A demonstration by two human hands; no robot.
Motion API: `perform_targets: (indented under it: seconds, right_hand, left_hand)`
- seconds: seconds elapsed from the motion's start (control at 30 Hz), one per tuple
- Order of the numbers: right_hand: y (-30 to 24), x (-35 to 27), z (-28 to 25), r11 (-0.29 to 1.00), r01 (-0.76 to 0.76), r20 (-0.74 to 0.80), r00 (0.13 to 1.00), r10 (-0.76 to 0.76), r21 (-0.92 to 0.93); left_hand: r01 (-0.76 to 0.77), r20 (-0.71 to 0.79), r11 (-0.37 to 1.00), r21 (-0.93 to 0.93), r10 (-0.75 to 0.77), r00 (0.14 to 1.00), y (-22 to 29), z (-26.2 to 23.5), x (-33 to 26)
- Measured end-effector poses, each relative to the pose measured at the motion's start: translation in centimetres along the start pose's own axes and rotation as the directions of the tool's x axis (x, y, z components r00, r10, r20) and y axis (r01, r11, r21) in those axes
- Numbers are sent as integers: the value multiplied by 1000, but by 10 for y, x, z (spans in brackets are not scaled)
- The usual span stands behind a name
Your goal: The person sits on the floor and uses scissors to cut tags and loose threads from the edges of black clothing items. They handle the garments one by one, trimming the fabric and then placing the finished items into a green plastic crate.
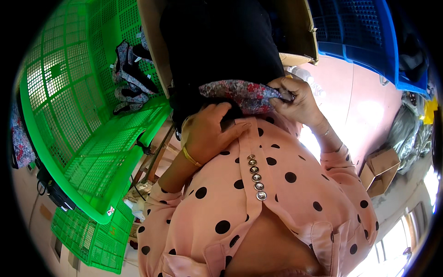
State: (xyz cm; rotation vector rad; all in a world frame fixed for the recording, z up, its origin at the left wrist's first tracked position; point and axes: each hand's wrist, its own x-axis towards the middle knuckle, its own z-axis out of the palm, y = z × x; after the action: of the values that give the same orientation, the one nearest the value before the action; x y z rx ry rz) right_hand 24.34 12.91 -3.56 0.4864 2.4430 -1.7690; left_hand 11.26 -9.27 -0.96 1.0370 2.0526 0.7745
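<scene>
A curved piece of grey, red and blue floral fabric with dark trim lies across my lap, over black trousers or dark cloth. My right hand pinches its right end between thumb and fingers. At the piece's lower left, my left hand rests with thumb and forefinger spread apart. Black cloth shows in the gap between them; whether it belongs to the floral piece I cannot tell. The other left fingers are mostly hidden.
On my left stands a green plastic crate, with several floral, dark-edged fabric pieces in it. A cardboard box is before me. A blue crate stands right, above plastic bags and a small carton.
</scene>
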Motion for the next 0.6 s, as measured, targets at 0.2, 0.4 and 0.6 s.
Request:
perform_targets:
  seconds: [0.2,0.4,0.6]
  right_hand:
    - [-19,6,5,1000,-13,-149,989,14,9]
    - [-30,9,24,1000,21,-225,974,-17,14]
    - [-47,11,26,991,-15,-223,975,-15,-133]
  left_hand:
    - [-216,-157,963,-162,191,969,1,13,33]
    - [-322,-352,895,309,422,835,17,15,58]
    - [-346,-417,888,302,449,790,16,13,61]
